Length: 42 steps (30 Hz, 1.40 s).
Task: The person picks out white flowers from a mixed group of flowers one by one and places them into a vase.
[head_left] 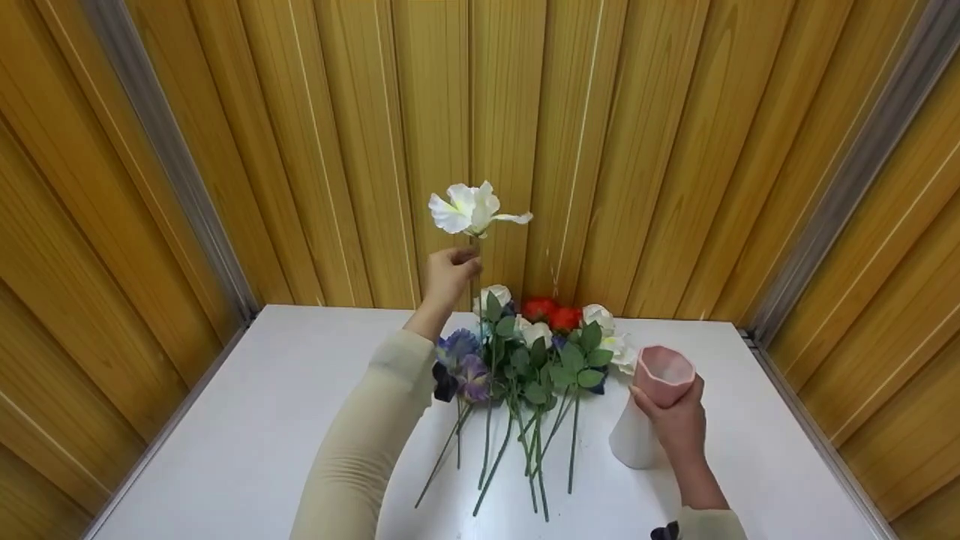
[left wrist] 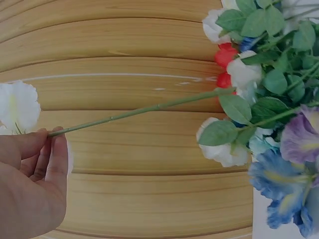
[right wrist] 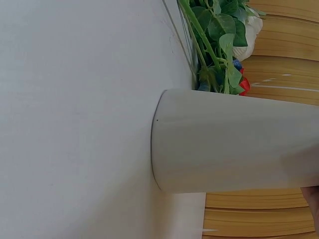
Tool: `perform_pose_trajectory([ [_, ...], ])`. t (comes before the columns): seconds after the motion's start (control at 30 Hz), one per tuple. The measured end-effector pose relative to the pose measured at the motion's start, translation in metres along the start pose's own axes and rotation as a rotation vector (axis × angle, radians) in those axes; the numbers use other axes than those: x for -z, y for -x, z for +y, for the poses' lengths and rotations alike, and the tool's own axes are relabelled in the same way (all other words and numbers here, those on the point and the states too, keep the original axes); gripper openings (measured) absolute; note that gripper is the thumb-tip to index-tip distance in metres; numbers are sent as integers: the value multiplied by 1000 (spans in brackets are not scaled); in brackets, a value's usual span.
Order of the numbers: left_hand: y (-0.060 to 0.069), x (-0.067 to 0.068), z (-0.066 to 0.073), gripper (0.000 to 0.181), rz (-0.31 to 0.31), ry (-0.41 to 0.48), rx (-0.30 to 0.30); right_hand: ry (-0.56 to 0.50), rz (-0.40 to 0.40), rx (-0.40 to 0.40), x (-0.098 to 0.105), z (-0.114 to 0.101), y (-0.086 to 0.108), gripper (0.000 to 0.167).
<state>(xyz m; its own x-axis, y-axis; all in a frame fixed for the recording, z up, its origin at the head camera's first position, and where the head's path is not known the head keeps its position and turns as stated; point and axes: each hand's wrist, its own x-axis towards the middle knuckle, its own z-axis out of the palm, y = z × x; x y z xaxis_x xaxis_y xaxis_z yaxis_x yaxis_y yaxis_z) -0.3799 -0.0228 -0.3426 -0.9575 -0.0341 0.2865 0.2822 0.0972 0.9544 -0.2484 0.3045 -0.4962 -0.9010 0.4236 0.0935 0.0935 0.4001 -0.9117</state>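
Observation:
My left hand (head_left: 450,277) pinches the green stem (left wrist: 134,112) of a white artificial iris (head_left: 471,210) just below its bloom. The flower is held upright above the pile, in front of the wooden wall. My right hand (head_left: 679,416) grips a vase (head_left: 634,439) around its upper part; the vase has a pink faceted rim and a white body. In the right wrist view the white vase body (right wrist: 229,142) stands with its base on the table, while only a bit of the hand shows at the edge. Nothing can be seen inside the vase's mouth.
Artificial flowers lie piled on the white table (head_left: 300,420) between the hands: red blooms (head_left: 564,319), white roses (head_left: 598,318), purple and blue irises (head_left: 474,375) and green leaves (head_left: 574,360). Their stems point toward the front. Wood-patterned walls (head_left: 360,150) enclose the back and sides.

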Motion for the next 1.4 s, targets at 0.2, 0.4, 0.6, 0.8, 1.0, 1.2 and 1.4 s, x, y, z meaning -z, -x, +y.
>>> perform_pose_trajectory([
  [0.2, -4, -16, 15, 29, -37, 57, -54, 8, 12, -5, 1, 1, -1, 101],
  [0.4, -2, -32, 32, 26, -77, 61, -73, 9, -2, -8, 0, 1, -1, 102],
  [0.6, 4, -47, 48, 25, -136, -10, -82, 7, 9, -2, -1, 1, -1, 102],
  [0.8, 11, -65, 59, 26, -187, 47, -120, 1, 17, 5, 0, 0, -2, 101],
  [1.0, 19, -86, 69, 26, -208, 66, -141, 1, 52, 39, 1, 1, -2, 99],
  [1.2, 28, -105, 76, 25, -221, 90, -121, 2, 50, 62, 0, 3, -2, 98],
  [1.4, 38, -122, 79, 24, -251, 137, -134, -3, 36, 53, -2, 5, -2, 98],
])
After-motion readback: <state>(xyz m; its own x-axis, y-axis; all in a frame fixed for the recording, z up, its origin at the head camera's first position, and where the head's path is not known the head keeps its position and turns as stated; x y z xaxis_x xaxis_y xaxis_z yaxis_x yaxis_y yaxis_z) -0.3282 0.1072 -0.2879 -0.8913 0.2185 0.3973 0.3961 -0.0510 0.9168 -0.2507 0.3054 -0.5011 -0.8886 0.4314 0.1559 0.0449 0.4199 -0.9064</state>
